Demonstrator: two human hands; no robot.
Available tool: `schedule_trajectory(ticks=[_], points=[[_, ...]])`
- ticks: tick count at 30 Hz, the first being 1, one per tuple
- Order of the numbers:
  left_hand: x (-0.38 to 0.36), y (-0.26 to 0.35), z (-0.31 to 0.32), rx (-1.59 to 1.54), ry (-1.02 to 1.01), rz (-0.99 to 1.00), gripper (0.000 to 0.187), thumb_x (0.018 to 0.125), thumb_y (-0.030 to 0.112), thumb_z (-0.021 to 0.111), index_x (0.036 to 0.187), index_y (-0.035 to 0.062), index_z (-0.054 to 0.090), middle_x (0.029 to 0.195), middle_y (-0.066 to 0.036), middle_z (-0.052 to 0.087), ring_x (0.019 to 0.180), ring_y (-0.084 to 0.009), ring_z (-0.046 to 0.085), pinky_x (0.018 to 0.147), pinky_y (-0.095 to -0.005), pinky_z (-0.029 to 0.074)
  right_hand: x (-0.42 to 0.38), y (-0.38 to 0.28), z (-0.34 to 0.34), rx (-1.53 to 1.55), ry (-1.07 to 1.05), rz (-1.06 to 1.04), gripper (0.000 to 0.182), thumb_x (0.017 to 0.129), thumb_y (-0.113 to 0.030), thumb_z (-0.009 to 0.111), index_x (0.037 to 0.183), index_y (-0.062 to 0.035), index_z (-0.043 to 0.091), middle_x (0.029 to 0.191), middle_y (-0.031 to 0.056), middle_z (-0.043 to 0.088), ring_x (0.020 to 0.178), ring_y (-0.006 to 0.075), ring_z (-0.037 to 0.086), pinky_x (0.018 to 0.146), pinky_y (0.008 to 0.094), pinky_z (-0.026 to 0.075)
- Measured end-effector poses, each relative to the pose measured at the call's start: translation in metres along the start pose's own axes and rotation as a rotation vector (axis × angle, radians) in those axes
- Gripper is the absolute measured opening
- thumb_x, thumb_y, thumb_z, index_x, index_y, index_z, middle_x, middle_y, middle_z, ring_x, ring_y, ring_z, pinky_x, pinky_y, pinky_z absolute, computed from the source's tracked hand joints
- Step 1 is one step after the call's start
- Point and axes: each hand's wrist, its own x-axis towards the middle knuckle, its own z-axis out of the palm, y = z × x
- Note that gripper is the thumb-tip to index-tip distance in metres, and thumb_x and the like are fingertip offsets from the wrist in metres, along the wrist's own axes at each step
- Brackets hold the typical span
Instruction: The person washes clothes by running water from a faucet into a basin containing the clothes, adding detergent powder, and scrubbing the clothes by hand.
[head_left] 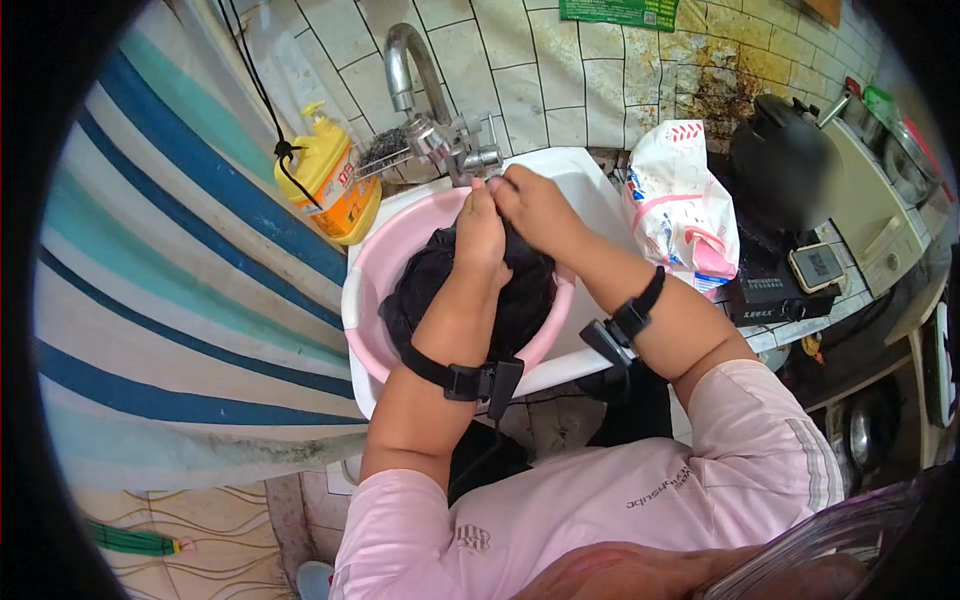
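Note:
Dark wet-looking cloth (pixel 420 290) lies bunched in a pink basin (pixel 372 350), which sits in a white sink (pixel 598 210). Close together at the basin's far edge, just below the metal faucet (pixel 432 140), are both hands. My left hand (pixel 481 228) is closed, with fingers pointing up toward the spout. Beside it on the right, my right hand (pixel 535 208) is curled, also closed. Both appear to grip a raised part of the dark cloth, mostly hidden by the fingers. Black straps with small devices circle both forearms.
A yellow pump bottle (pixel 335 185) stands left of the faucet, near a striped curtain (pixel 200 230). To the right are a white plastic bag (pixel 675 205), a stove (pixel 765 295) with a dark pot (pixel 780 160), and a phone (pixel 817 266).

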Motion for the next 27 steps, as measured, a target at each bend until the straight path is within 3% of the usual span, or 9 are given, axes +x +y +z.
schedule_trajectory(ticks=[3,6,8,11,15,17,20,22,27], points=[[0.007,-0.001,-0.004,0.069,-0.066,-0.053,0.053,0.097,0.042,0.037,0.131,0.0026,0.044,0.125,-0.017,0.050,0.109,-0.0289,0.053,0.095,-0.0432,0.040,0.012,0.034,0.008,-0.063,0.098,0.085,0.033,0.093,-0.029,0.048,0.081,0.0015,0.050,0.073,0.0265,0.054,0.071,0.0463,0.052,0.063,0.0442,0.043],[-0.008,0.018,0.008,0.323,0.224,-0.168,0.051,0.091,0.045,0.047,0.119,0.0022,0.053,0.107,-0.014,0.062,0.094,-0.0250,0.063,0.080,-0.0367,0.050,-0.007,-0.004,0.002,-0.054,0.092,0.022,0.034,0.094,-0.029,0.047,0.079,0.0013,0.049,0.073,0.0256,0.053,0.071,0.0451,0.052,0.063,0.0441,0.043],[-0.017,0.022,0.007,0.336,0.112,-0.094,0.056,0.089,0.048,0.049,0.120,0.0017,0.052,0.111,-0.014,0.062,0.094,-0.0251,0.063,0.081,-0.0378,0.050,-0.013,-0.017,0.004,-0.009,0.055,-0.134,0.033,0.095,-0.028,0.046,0.079,0.0013,0.048,0.072,0.0252,0.052,0.071,0.0442,0.051,0.063,0.0441,0.042],[-0.012,0.015,0.002,0.096,-0.068,-0.135,0.059,0.089,0.048,0.047,0.124,0.0011,0.049,0.111,-0.013,0.062,0.096,-0.0257,0.063,0.081,-0.0388,0.049,0.011,0.012,-0.001,-0.128,0.030,-0.082,0.032,0.095,-0.027,0.042,0.088,0.0018,0.055,0.081,0.0277,0.058,0.079,0.0465,0.055,0.068,0.0476,0.044],[-0.009,0.012,0.003,0.131,-0.068,-0.098,0.048,0.098,0.038,0.038,0.122,-0.0011,0.051,0.110,-0.016,0.059,0.095,-0.0259,0.060,0.082,-0.0387,0.049,-0.004,0.006,0.005,-0.113,0.092,0.055,0.033,0.095,-0.026,0.042,0.084,0.0018,0.056,0.080,0.0271,0.059,0.078,0.0452,0.056,0.068,0.0475,0.045],[-0.024,0.022,0.012,0.180,0.022,-0.109,0.050,0.095,0.041,0.042,0.119,-0.0019,0.052,0.107,-0.015,0.061,0.093,-0.0245,0.062,0.079,-0.0349,0.050,-0.018,-0.013,0.006,-0.035,0.014,-0.221,0.035,0.095,-0.027,0.044,0.079,0.0027,0.052,0.073,0.0242,0.054,0.069,0.0408,0.050,0.065,0.0411,0.043],[-0.030,0.021,0.011,0.222,0.128,-0.130,0.052,0.093,0.044,0.047,0.117,-0.0026,0.053,0.104,-0.014,0.063,0.091,-0.0231,0.064,0.075,-0.0312,0.051,0.002,0.004,0.001,-0.090,0.037,-0.245,0.036,0.096,-0.028,0.044,0.080,0.0032,0.052,0.075,0.0235,0.055,0.068,0.0391,0.051,0.064,0.0402,0.042],[-0.006,0.007,-0.001,0.064,-0.144,-0.124,0.052,0.095,0.041,0.045,0.121,-0.0034,0.051,0.110,-0.015,0.060,0.094,-0.0256,0.060,0.080,-0.0373,0.049,0.006,0.031,0.002,-0.041,0.062,-0.116,0.037,0.096,-0.029,0.044,0.080,0.0031,0.051,0.073,0.0211,0.054,0.066,0.0334,0.050,0.064,0.0387,0.042],[-0.013,0.021,0.002,0.045,-0.045,-0.150,0.047,0.093,0.040,0.051,0.114,-0.0020,0.054,0.104,-0.014,0.060,0.089,-0.0252,0.061,0.075,-0.0377,0.051,0.001,0.040,0.003,0.267,0.008,0.133,0.031,0.094,-0.026,0.048,0.081,0.0019,0.053,0.073,0.0126,0.056,0.072,0.0208,0.054,0.067,0.0337,0.042]])
